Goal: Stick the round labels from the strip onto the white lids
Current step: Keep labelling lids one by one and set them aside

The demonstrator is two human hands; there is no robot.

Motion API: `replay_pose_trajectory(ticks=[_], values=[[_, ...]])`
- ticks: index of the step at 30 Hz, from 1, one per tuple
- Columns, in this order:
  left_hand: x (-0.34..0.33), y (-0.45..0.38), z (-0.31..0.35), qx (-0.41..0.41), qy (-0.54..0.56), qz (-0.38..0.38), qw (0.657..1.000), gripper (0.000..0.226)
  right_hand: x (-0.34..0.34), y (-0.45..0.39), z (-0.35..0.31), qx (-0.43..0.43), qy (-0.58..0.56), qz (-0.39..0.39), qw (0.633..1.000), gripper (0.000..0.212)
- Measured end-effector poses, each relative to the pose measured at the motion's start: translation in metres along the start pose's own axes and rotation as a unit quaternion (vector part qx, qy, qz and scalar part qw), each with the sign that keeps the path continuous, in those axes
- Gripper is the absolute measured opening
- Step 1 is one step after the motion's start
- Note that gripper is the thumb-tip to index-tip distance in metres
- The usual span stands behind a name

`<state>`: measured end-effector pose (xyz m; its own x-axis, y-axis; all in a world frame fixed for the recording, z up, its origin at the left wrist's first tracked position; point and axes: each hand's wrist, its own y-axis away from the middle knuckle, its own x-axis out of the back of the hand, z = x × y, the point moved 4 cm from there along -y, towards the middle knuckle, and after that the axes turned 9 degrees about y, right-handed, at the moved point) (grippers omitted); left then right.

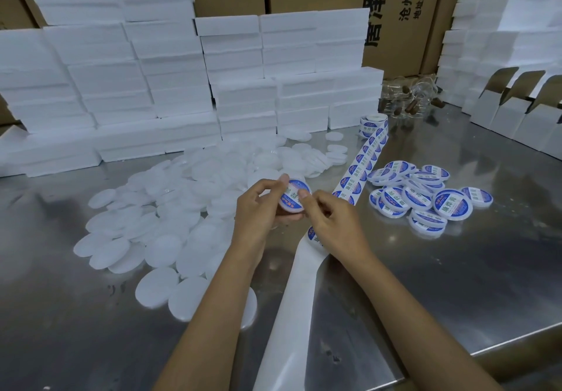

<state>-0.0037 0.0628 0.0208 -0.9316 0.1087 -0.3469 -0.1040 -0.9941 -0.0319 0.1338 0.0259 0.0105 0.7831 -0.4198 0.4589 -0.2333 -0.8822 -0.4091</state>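
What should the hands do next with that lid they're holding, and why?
Probably smooth the sticker flat, then drop the lid on the labelled pile. The left hand grips the lid, the blue label already lies on it, and the right hand presses its edge. Finished lids lie to the right of the label strip.

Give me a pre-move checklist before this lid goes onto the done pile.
1. Lid held: ok, left hand grips it.
2. Label on the lid: ok, blue print covers its top.
3. Label pressed flat: cannot tell, right hand fingers cover one edge.
4. Room on the labelled pile: ok, bare table beside it.
5. Next label ready on the strip: ok, several left.
6. Plain lids in supply: ok, many.
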Motion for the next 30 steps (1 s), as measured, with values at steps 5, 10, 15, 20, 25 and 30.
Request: replay_pose_trajectory(ticks=[5,10,15,20,25,30], values=[[0.0,0.0,-0.002,0.001,-0.062,0.012,0.998,0.033,-0.001,-0.002,0.003,-0.035,-0.016,-0.036,0.999,0.049],[-0.009,0.002,-0.008,0.013,-0.056,-0.063,0.996,0.025,0.02,-0.009,0.018,-0.123,0.008,0.077,0.989,0.049],[-0.008,-0.002,-0.01,0.0,-0.141,-0.037,0.989,0.024,0.059,-0.018,0.058,-0.327,-0.158,0.199,0.91,0.044],[-0.008,-0.002,-0.011,-0.011,-0.171,-0.042,0.984,0.017,0.076,-0.021,0.076,-0.37,-0.295,0.2,0.858,0.032],[-0.006,-0.002,-0.008,-0.017,-0.109,0.006,0.994,0.019,0.077,-0.021,0.076,-0.372,-0.293,0.189,0.86,0.028],[0.011,-0.005,0.007,-0.089,-0.029,0.113,0.989,0.024,0.07,-0.02,0.061,-0.306,-0.16,0.19,0.919,0.024]])
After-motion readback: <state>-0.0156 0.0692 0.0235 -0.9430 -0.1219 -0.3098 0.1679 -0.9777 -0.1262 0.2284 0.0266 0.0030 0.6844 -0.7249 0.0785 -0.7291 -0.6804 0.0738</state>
